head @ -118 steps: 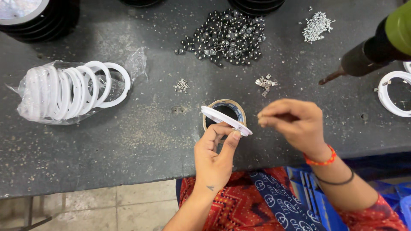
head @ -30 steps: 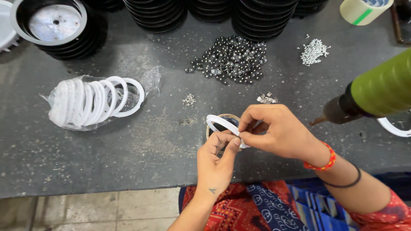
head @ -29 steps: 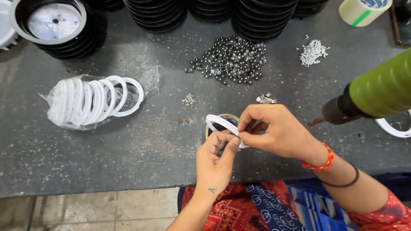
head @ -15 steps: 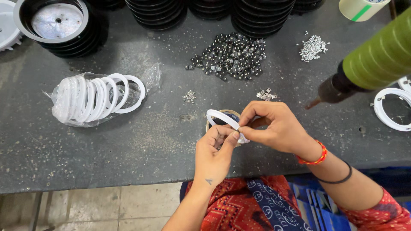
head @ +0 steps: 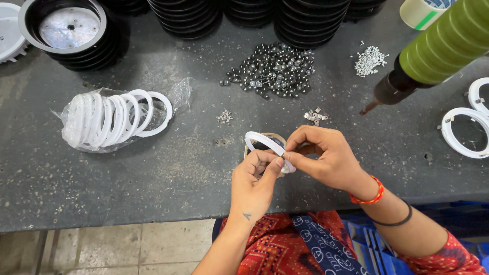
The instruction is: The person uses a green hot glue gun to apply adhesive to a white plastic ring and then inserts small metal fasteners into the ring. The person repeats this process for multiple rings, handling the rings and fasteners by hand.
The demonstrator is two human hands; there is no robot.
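Note:
My left hand (head: 253, 184) holds a white plastic ring (head: 264, 143) by its near edge, over a small round tape roll (head: 253, 147) on the dark table (head: 127, 178). My right hand (head: 326, 159) pinches the same edge of the ring between thumb and fingers; whatever small part it presses there is hidden. A little heap of small metal clips (head: 315, 115) lies just beyond my right hand.
A bag of white rings (head: 113, 118) lies at the left. A pile of dark beads (head: 272, 70) and a heap of small screws (head: 369, 59) sit farther back. A hanging green power screwdriver (head: 428, 56) is at the right, above finished white rings (head: 464, 131). Black round housings (head: 71, 31) line the back.
My right hand came from beside the ring onto its near edge and now pinches it. The view has shifted slightly; both hands stay over the tape roll.

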